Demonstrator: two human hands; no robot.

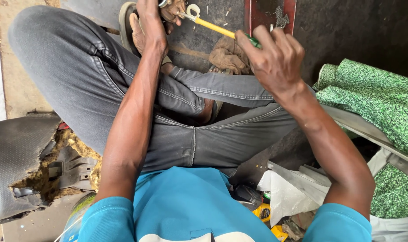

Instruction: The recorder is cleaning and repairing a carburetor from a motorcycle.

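The top edge of the view cuts off the small metal part (164,3) that the left hand (152,18) is closed around, so only a grey sliver of it shows and its kind cannot be told. The left hand's fingers are mostly hidden behind its own back and wrist. Just right of that hand, the open-ended spanner (199,18) reaches toward the part: a pale metal jaw on a yellow shaft, its far end green and buried in the right hand (273,56), which is clamped on it with fingers curled tight. Whether the spanner's jaw touches the part cannot be told.

Below the spanner, a crumpled brown rag (228,56) lies on the dark floor (369,31), soft and creased. Right of the spanner, a red tray (290,11), cut off at the top, holds a small heap of dark metal bits too small to make out. The person's crossed legs in grey denim jeans (78,85) fill the space beneath the spanner; a bare foot on a sandal (128,24) sits beside the left hand.

Far right of the spanner lies a green speckled woven cloth (378,98). Far below and left of it sits a torn grey seat cover (15,152) with yellow foam exposed.
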